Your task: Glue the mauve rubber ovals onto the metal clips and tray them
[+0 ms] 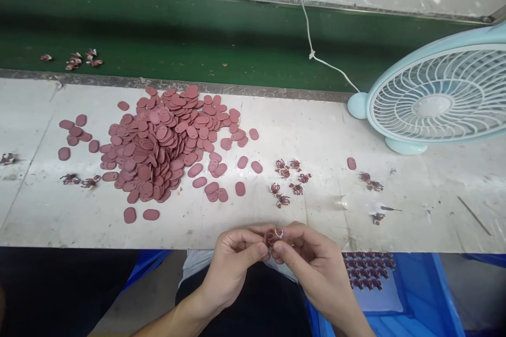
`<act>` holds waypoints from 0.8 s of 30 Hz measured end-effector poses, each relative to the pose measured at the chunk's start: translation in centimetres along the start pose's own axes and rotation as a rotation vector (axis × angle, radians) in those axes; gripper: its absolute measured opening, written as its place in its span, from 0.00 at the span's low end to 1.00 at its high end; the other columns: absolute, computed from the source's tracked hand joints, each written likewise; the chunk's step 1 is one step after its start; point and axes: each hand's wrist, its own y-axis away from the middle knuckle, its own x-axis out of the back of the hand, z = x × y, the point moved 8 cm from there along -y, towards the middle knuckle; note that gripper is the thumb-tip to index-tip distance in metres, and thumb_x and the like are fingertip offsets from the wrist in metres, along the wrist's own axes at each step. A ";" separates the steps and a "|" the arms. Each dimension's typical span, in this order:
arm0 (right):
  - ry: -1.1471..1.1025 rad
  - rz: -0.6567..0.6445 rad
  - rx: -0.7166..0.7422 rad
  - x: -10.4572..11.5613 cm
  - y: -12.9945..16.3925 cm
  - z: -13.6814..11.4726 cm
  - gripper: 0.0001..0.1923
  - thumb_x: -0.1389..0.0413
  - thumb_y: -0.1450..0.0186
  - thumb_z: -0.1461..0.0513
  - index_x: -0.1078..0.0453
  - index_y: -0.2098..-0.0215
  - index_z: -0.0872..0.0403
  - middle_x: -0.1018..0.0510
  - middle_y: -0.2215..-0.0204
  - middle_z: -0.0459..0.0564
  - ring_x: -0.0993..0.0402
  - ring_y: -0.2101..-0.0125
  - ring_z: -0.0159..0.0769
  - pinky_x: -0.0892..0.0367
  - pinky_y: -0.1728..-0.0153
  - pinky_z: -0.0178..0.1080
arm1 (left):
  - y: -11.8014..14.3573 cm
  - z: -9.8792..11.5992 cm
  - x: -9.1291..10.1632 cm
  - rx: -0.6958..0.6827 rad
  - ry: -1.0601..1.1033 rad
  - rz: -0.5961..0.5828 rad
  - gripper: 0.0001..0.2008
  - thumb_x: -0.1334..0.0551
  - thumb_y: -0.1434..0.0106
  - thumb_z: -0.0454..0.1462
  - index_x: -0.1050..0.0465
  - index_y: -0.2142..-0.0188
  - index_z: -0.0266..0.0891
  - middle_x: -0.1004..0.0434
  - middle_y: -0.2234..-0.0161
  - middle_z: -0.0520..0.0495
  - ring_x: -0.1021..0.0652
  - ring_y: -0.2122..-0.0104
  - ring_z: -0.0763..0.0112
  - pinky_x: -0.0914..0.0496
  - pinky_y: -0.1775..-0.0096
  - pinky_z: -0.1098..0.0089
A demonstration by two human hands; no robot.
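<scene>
Brown-and-white piece (271, 237) sits pinched between the fingertips of both hands, just at the near edge of the white table (245, 221). The left hand (236, 262) and the right hand (314, 266) each grip it with thumb and fingers drawn narrow, almost meeting around it. Below the table edge, beside the right forearm, a blue bin (443, 295) holds rows of similar pieces (367, 271). Farther in on the tabletop, a loose cluster of small figures (290, 181) lies beyond the hands, with a dark thin tool (390, 209) off to the right. A large heap of reddish ovals (158, 142) spreads to the left. Past these stand a pale blue fan (432, 105), right, and a green channel (197, 37) running crosswise.
</scene>
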 end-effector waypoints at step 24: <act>-0.478 0.264 0.071 6.1 2.4 3.9 0.07 0.34 0.37 0.59 0.20 0.61 0.50 0.19 0.68 0.50 0.22 0.75 0.35 0.26 0.79 0.34 | -1.4 5.8 -0.4 -0.363 -0.701 0.004 0.10 0.29 0.40 0.35 0.16 0.58 0.44 0.22 0.46 0.39 0.21 0.50 0.51 0.25 0.52 0.58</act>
